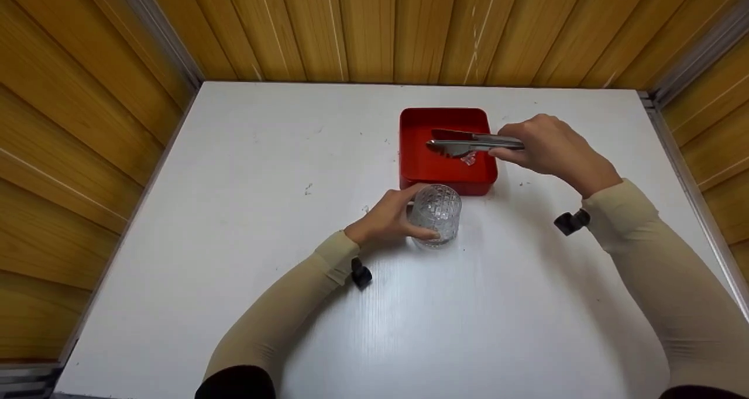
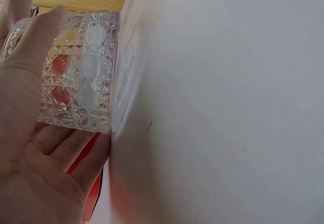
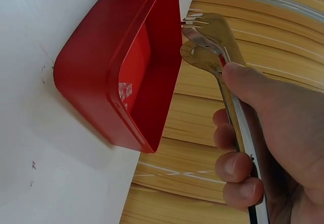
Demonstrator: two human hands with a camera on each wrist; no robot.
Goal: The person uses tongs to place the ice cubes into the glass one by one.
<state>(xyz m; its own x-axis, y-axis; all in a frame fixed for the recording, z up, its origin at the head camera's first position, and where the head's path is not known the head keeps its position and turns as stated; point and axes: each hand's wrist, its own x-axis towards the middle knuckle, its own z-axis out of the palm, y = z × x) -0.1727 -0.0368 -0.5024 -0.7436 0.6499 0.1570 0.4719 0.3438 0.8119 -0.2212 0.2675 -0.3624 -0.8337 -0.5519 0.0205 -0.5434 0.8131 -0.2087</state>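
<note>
From the left, the left hand [image 1: 386,215] holds a clear, cylindrical tumbler of cut glass [image 1: 439,209], thumb on the near side and fingers curled round the far side. The tumbler stands upright on the white, flat-topped table [image 1: 292,153], mouth up, its axis vertical. Whether anything lies inside it, I cannot tell.

Just beyond the tumbler sits a red, square, open-topped box [image 1: 477,187]. Above its opening, a pair of long, silvery metal tongs [image 1: 477,144] reaches in from the right. Their long axis runs roughly level from left to right in the head view, tips pointing left and handle end to the right. The 2 tips are narrowly apart, with nothing visible between them, and the right wrist view shows them above the rim. A small, clear, ice-like piece [image 1: 469,159] lies in the box near its right side.

Farthest right, the right hand [image 1: 550,147] grips the tongs' handle. The step in hand looks like picking with the tongs; the next move probably calls for lowering and turning the tips towards that piece, with the tumbler kept steady.
</note>
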